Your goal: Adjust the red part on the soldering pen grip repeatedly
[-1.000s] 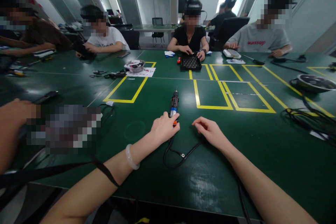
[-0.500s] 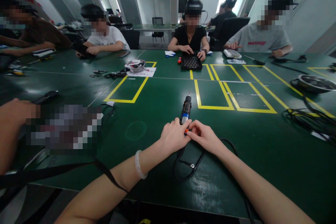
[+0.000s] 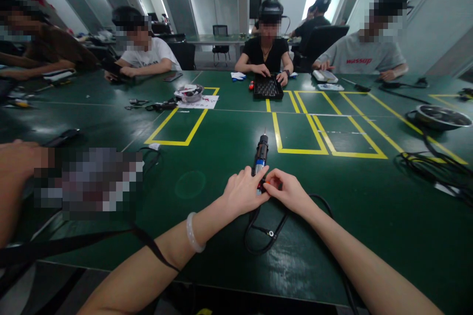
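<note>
An electric screwdriver (image 3: 262, 147) lies on the green table, its thin bit pointing away from me. My left hand (image 3: 242, 192) is wrapped over its rear body, thumb and index finger around it. Just to the right, my right hand (image 3: 288, 191) pinches a small orange part (image 3: 267, 185) at the tool's back end. The fingers mostly cover that part, so its exact kind is hidden. A black cord (image 3: 248, 241) loops on the table below both hands, with a small ring-shaped end on it.
Yellow tape rectangles (image 3: 301, 151) mark the table. A metal bowl (image 3: 188, 92) on paper stands left of centre, another bowl (image 3: 441, 117) at far right near coiled cables (image 3: 421, 167). Opposite, a person handles a black tray (image 3: 268, 87). Someone's hand (image 3: 22, 160) is at left, and a black strap (image 3: 74, 245) crosses below.
The orange part has shifted slightly right, towards my right fingertips, and a red spot shows at the tool's rear. My left hand stays on the screwdriver. The view has turned slightly.
</note>
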Demonstrator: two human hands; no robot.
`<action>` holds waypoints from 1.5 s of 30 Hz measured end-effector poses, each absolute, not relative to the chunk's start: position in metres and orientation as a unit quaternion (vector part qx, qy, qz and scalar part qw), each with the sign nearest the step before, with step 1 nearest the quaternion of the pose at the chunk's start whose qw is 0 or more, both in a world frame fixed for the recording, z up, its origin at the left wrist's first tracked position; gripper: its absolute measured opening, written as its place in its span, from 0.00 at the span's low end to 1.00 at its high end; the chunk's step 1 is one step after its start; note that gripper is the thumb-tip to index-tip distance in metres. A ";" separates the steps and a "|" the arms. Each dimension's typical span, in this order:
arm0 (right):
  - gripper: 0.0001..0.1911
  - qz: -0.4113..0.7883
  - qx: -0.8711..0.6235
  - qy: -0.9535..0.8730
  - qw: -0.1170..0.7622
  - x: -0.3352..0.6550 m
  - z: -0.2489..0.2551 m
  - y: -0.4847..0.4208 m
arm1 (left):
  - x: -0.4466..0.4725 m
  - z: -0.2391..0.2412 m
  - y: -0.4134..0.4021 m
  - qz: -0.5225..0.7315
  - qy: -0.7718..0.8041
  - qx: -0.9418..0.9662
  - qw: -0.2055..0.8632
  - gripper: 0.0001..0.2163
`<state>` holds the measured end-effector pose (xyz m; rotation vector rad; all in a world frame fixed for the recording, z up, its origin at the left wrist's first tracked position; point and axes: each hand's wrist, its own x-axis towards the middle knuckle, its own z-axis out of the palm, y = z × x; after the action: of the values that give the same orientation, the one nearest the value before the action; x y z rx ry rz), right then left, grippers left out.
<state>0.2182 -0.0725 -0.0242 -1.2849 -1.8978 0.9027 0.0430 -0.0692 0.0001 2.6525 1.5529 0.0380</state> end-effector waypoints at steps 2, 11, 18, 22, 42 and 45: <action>0.07 0.400 -0.495 -0.696 0.332 0.223 -0.026 -0.072 | 0.042 0.000 -0.069 0.016 0.504 0.862 0.042 0.33; 0.14 0.562 -0.452 -0.624 0.300 0.238 -0.035 -0.067 | 0.042 0.004 -0.069 0.000 0.507 0.861 0.048 0.37; 0.17 0.602 -0.420 -0.595 0.327 0.238 -0.033 -0.068 | 0.041 0.003 -0.067 0.000 0.507 0.860 0.054 0.37; 0.17 0.609 -0.408 -0.594 0.330 0.236 -0.033 -0.068 | 0.041 0.003 -0.067 -0.002 0.507 0.860 0.052 0.36; 0.16 0.567 -0.466 -0.623 0.272 0.237 -0.026 -0.070 | 0.039 0.006 -0.065 -0.014 0.500 0.863 0.070 0.41; 0.15 0.558 -0.468 -0.628 0.273 0.238 -0.027 -0.069 | 0.036 0.008 -0.064 -0.022 0.490 0.867 0.087 0.45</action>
<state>0.2382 -0.0693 -0.0271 -1.2597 -1.6911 1.5030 0.0359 -0.0638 0.0076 2.5828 1.4587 -0.0663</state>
